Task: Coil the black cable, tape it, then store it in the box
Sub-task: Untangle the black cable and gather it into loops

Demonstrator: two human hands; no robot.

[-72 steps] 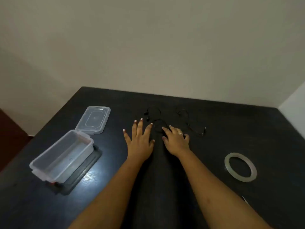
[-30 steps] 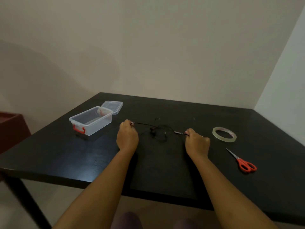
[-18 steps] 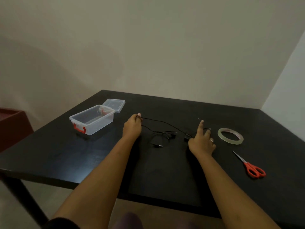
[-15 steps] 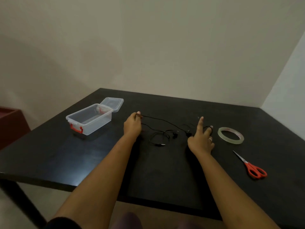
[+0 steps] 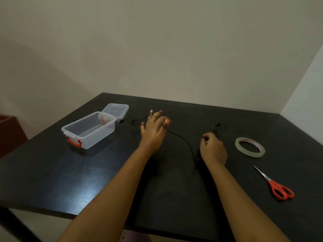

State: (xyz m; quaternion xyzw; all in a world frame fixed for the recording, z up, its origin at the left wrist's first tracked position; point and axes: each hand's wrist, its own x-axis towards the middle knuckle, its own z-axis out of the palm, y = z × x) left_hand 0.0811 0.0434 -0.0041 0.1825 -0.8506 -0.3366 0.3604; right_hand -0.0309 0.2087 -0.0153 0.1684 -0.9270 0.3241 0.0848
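Far left of the table (image 5: 61, 172), close to its left edge, sits the clear box (image 5: 97, 138), open-topped, a red latch (image 5: 74, 142) on its near end. Through the see-through walls you can make out the far latch and the dark tabletop. Its lid (image 5: 116, 110) lies flat just behind it, towards the back edge.

Moving right, the left hand (image 5: 153, 131) hovers over the middle of the table, fingers splayed out straight, nothing clenched. The black cable (image 5: 183, 141) crosses its thumb like a dark band; a loose tangle of it trails on the table beyond the fingers, near the lid. From the thumb the cable sags down and right in a curve, then bends up into the right hand (image 5: 214, 151). That hand is knuckles-up, fingers curled in, gripping the cable, and another bit of cable lies just past its fingertips.

Further right, a roll of clear tape (image 5: 251, 154) lies flat, and nearer the right front corner rest red-handled scissors (image 5: 271, 182), blades pointing back towards the tape
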